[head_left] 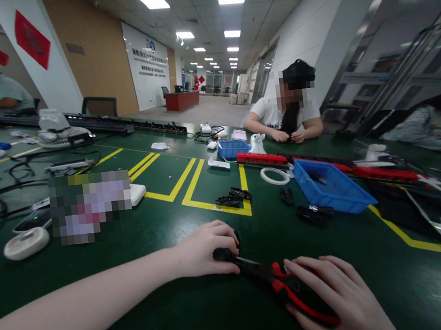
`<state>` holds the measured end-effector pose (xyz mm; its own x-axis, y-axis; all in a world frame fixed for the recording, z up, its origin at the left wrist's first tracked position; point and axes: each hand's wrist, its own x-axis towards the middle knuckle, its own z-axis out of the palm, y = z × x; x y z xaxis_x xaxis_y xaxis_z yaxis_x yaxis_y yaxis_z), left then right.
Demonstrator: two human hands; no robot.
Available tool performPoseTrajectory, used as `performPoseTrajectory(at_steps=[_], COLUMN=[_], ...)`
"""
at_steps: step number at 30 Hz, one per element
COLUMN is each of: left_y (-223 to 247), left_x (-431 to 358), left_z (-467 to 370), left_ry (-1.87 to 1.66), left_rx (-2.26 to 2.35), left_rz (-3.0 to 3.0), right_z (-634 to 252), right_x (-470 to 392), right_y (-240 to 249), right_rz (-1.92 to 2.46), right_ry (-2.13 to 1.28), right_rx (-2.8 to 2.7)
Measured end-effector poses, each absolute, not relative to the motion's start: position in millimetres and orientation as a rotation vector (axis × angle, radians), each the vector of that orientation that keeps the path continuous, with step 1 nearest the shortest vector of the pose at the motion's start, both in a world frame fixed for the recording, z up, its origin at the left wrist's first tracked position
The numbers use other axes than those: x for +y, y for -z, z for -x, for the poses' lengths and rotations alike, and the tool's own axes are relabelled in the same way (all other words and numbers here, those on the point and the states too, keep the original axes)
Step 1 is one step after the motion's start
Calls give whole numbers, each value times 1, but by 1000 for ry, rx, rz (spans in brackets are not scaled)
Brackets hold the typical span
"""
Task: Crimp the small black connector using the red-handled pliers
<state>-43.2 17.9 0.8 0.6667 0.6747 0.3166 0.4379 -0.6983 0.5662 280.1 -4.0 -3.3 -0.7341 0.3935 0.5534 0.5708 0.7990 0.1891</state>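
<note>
Low over the table, my right hand [342, 291] is wrapped round the red-and-black handles of a pair of pliers [273, 275], whose handles are spread. The pliers point left, and their nose meets a small black part [222, 254] at my left hand [203, 248]. That hand's fingers are curled closed round the black part, so most of it is hidden. Whether the jaws grip the part I cannot tell. Beyond my hands, several similar black parts [234, 197] lie inside a yellow-taped outline, and more black pieces [315, 215] rest beside a blue bin.
The blue bin [333, 184] stands at the right, with a white ring [275, 176] and a long red strip [261, 158] nearby. To the left are a white oval device [26, 243] and cables. Across the green table a co-worker [283, 111] sits, hands together.
</note>
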Motion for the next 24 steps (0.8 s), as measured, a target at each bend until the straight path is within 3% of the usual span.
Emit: performPoseTrajectory(at_steps=[24], left_y=[0], left_x=[18], left_z=[43], left_ry=[-693], left_rx=[886], left_rz=[-2425], right_z=[-281], right_x=[-4], right_y=[1], right_rz=[740], right_ry=[438], right_rx=[-2467])
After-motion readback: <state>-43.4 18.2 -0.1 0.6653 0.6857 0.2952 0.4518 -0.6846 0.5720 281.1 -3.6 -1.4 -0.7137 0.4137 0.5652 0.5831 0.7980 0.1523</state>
